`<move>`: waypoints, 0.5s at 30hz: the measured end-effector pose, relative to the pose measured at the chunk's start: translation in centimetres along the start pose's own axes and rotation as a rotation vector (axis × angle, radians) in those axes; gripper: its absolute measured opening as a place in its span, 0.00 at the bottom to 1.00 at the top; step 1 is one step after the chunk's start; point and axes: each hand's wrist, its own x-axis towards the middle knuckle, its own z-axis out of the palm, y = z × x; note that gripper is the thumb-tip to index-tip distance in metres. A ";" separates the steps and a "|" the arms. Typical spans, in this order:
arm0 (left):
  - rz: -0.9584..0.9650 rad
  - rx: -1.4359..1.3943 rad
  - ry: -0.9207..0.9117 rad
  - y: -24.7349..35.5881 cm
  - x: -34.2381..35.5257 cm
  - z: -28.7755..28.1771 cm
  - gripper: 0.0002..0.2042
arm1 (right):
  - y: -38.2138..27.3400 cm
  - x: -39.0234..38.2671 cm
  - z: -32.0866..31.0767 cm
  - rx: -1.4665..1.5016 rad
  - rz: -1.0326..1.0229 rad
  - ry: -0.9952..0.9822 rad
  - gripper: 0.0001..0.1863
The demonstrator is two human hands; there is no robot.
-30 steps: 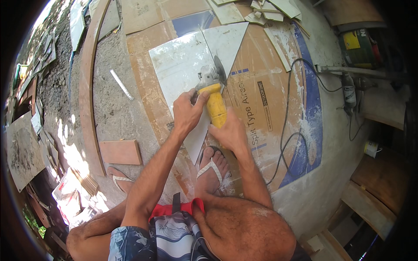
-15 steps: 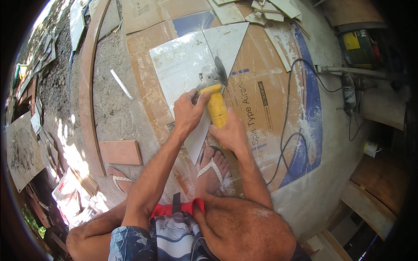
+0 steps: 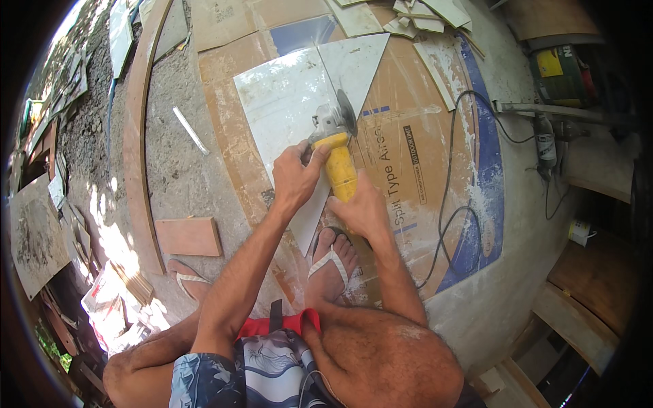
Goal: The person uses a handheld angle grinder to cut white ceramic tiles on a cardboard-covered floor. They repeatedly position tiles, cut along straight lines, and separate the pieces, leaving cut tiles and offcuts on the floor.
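Observation:
A yellow angle grinder (image 3: 341, 173) with a metal head is held between both hands. My left hand (image 3: 296, 175) is closed around the front end, just behind the head. My right hand (image 3: 362, 209) grips the rear of the body. The round dark disc (image 3: 346, 111) stands on edge over a white tile (image 3: 280, 92), along a thin line that runs up to the tile's far edge. A pale haze shows near that far end. Under the tile lies flattened brown cardboard (image 3: 381, 153). My foot in a flip-flop (image 3: 332, 262) rests close to the tile's near point.
A black power cord (image 3: 445, 204) loops over the cardboard on the right. Broken tile pieces (image 3: 422, 17) are piled at the far side. A long wooden board (image 3: 139, 136) and a short reddish board (image 3: 188, 237) lie on the left, with a white strip (image 3: 190, 130) between board and cardboard.
The grinder and both hands have shifted very slightly to the right. My grip on it is the same.

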 end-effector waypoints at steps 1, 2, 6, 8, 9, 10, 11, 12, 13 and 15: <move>-0.001 0.005 0.001 -0.1 0.0 0.1 0.32 | 0.0 -0.1 -0.1 0.000 -0.001 -0.002 0.28; -0.002 0.009 0.001 -0.1 0.0 0.1 0.32 | 0.0 -0.1 -0.1 0.000 -0.002 -0.004 0.28; 0.008 0.002 0.007 -0.2 -0.2 0.2 0.32 | 0.3 -0.1 0.1 -0.008 -0.006 0.002 0.28; 0.005 0.013 0.000 -0.3 -0.2 0.1 0.33 | 0.3 -0.2 0.1 -0.003 -0.010 -0.002 0.28; 0.004 0.017 -0.004 -0.3 -0.2 0.1 0.33 | 0.3 -0.2 0.0 -0.001 -0.011 -0.002 0.28; 0.003 0.011 0.001 -0.3 -0.3 0.2 0.33 | 0.4 -0.3 0.1 -0.004 -0.015 0.002 0.28; 0.002 0.005 0.006 -0.3 -0.4 0.3 0.33 | 0.4 -0.3 0.1 -0.007 -0.019 0.006 0.28; 0.002 -0.001 0.012 -0.4 -0.4 0.3 0.33 | 0.5 -0.4 0.1 -0.010 -0.024 0.010 0.28; 0.004 0.002 0.012 -0.4 -0.5 0.4 0.33 | 0.6 -0.4 0.1 -0.010 -0.024 0.009 0.28; 0.008 0.006 0.013 -0.5 -0.5 0.4 0.33 | 0.7 -0.4 0.1 -0.010 -0.025 0.006 0.28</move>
